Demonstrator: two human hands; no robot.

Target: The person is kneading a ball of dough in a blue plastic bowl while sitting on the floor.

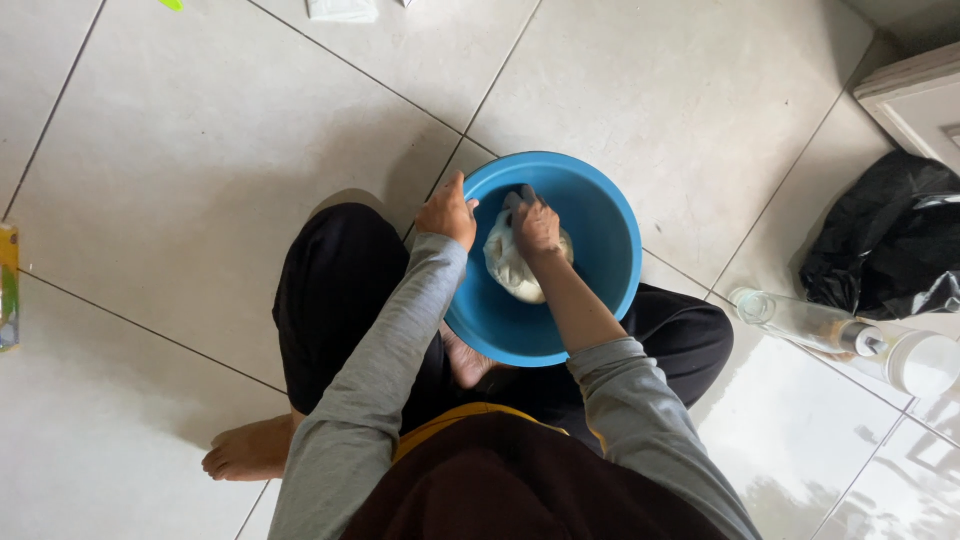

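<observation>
A round blue plastic bowl (pixel 610 255) sits on the tiled floor between my crossed legs. My left hand (pixel 447 211) grips its left rim. Inside the bowl lies a pale lump of dough (pixel 505 268), and my right hand (pixel 536 224) is closed on its top, pressing into it. Grey sleeves cover both forearms, the right one pushed up above the wrist. My bare foot (pixel 250 450) shows at the lower left.
A clear glass bottle (pixel 800 320) lies on its side to the right, next to a white lid-like object (pixel 922 362). A black plastic bag (pixel 885 240) sits by a white cabinet corner (pixel 915 100). A green and yellow packet (pixel 8 290) lies at the left edge.
</observation>
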